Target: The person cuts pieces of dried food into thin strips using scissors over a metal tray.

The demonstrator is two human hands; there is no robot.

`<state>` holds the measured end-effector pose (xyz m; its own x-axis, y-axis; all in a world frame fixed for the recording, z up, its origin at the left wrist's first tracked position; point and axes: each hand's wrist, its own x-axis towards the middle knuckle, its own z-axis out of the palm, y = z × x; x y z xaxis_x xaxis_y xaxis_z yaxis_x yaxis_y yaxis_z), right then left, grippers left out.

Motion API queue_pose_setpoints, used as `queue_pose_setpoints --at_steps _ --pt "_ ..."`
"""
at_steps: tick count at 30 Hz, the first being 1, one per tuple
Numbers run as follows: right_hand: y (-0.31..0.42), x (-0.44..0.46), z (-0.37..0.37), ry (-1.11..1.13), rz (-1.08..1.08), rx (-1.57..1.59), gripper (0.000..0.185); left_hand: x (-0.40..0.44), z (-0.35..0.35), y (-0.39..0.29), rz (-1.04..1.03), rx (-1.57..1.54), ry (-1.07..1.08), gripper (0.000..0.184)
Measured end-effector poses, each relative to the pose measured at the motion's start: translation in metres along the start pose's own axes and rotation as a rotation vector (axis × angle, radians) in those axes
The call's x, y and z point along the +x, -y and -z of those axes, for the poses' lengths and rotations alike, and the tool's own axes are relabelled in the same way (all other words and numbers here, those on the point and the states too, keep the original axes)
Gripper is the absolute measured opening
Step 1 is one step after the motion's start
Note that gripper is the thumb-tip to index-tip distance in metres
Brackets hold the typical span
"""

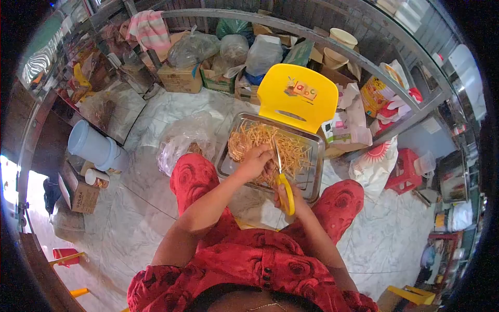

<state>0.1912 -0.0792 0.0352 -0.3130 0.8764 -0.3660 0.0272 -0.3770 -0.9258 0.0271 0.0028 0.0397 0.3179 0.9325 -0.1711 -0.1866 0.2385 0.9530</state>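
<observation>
A metal tray (315, 179) rests in front of me on a yellow chair (322, 101) with an "abc" picture on its backrest. Thin yellow-brown strips (296, 151) are heaped in it, and a rounder orange-brown clump (240, 144) lies at its left side. My left hand (257, 162) is closed over the strips, its fingers bent round some of them. In my right hand (285, 194) are scissors (285, 187) with yellow handles. Their blades point away from me, beside my left fingers. How far the blades are apart I cannot tell.
On the floor left of the tray sits a clear plastic bag (189, 140). Boxes (179, 78) and filled bags (264, 54) line the back wall. White buckets (96, 145) stand at left; a red stool (404, 171) and a white sack (375, 166) are at right.
</observation>
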Motion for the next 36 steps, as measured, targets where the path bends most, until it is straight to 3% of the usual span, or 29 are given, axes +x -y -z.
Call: queue_pose_setpoints --at_steps 19,27,29,36 --pt "-0.002 0.002 0.005 -0.017 -0.045 0.038 0.036 0.003 0.004 0.0 -0.006 0.003 0.022 0.015" --pt "-0.006 -0.002 0.008 0.102 -0.018 -0.006 0.04 0.01 0.024 -0.016 -0.091 0.008 -0.104 0.015" --pt "-0.006 -0.002 0.007 0.126 -0.028 -0.062 0.057 0.01 0.025 -0.018 -0.09 0.026 -0.121 0.015" --pt "-0.006 -0.003 0.006 0.137 0.005 -0.065 0.053 0.01 0.026 -0.022 -0.121 0.105 -0.15 0.015"
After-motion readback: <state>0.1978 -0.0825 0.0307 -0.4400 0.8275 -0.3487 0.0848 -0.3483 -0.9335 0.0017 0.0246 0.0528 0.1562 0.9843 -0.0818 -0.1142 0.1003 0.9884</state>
